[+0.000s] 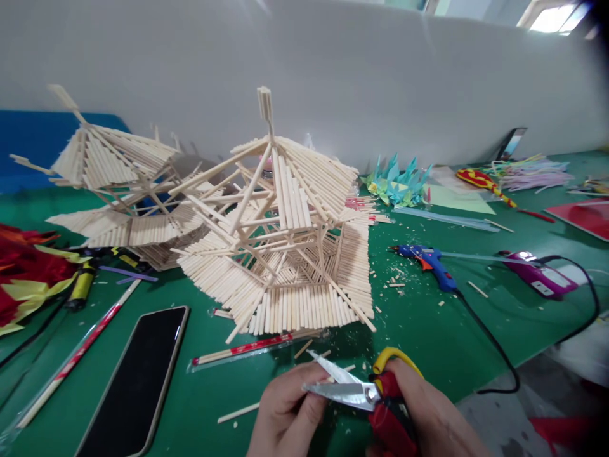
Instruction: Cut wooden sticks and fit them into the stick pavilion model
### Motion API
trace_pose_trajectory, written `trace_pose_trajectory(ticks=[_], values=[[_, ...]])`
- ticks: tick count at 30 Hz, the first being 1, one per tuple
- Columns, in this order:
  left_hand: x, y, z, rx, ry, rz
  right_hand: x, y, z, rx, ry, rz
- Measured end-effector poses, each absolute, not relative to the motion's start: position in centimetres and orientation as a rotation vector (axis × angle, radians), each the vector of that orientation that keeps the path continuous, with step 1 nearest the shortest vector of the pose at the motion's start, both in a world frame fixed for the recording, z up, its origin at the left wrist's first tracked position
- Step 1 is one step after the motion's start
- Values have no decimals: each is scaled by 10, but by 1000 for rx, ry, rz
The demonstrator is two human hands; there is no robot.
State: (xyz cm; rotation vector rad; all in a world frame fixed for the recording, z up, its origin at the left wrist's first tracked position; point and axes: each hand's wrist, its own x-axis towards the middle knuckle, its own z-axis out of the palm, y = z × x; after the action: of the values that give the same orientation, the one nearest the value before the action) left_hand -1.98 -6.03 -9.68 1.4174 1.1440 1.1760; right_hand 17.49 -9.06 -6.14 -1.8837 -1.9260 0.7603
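Observation:
My left hand (291,409) is closed, pinching a thin wooden stick (238,412) whose one end shows at the hand's left. In my right hand (428,406) are scissors (349,390) with silver blades and red and yellow handles. Their blades are parted at my left fingertips, with a bit of the stick between them. Just beyond stands a pavilion model (311,308) built from wooden sticks, with a pointed roof and a wide lower skirt. A packet of sticks (257,346) with a red band lies between the model and my hands.
A second stick model (128,231) stands at left. A phone (137,381) and a long stick packet (85,346) lie in front of it. To the right are a blue glue gun (431,263) with a cord, a purple device (540,273) and a turquoise paper craft (398,181).

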Motion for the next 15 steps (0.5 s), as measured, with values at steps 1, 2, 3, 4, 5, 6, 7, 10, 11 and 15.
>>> trace_pose_trajectory(ticks=[1, 2, 3, 4, 5, 6, 7, 10, 11, 15], values=[[-19, -61, -99, 1407, 1150, 1199, 176, -90, -63, -1876, -1910, 771], [-19, -62, -100, 1393, 1156, 1224, 176, -90, -64, -1870, -1895, 781], [-18, -63, -101, 1390, 1157, 1235, 177, -89, -65, -1865, -1882, 792], [-18, -63, -102, 1394, 1158, 1242, 177, -88, -66, -1862, -1874, 806], [-17, -63, -103, 1408, 1156, 1242, 178, -88, -67, -1861, -1868, 823], [-17, -62, -103, 1427, 1154, 1238, 178, -87, -67, -1862, -1860, 841], [-17, -62, -103, 1449, 1150, 1236, 178, -87, -67, -1867, -1853, 856], [-18, -59, -102, 1532, 1101, 1245, 177, -87, -63, -1895, -1843, 868], [-19, -58, -101, 1549, 1099, 1252, 176, -87, -62, -1904, -1850, 879], [-21, -54, -94, 1600, 1108, 1259, 176, -87, -57, -1930, -1883, 1014]])
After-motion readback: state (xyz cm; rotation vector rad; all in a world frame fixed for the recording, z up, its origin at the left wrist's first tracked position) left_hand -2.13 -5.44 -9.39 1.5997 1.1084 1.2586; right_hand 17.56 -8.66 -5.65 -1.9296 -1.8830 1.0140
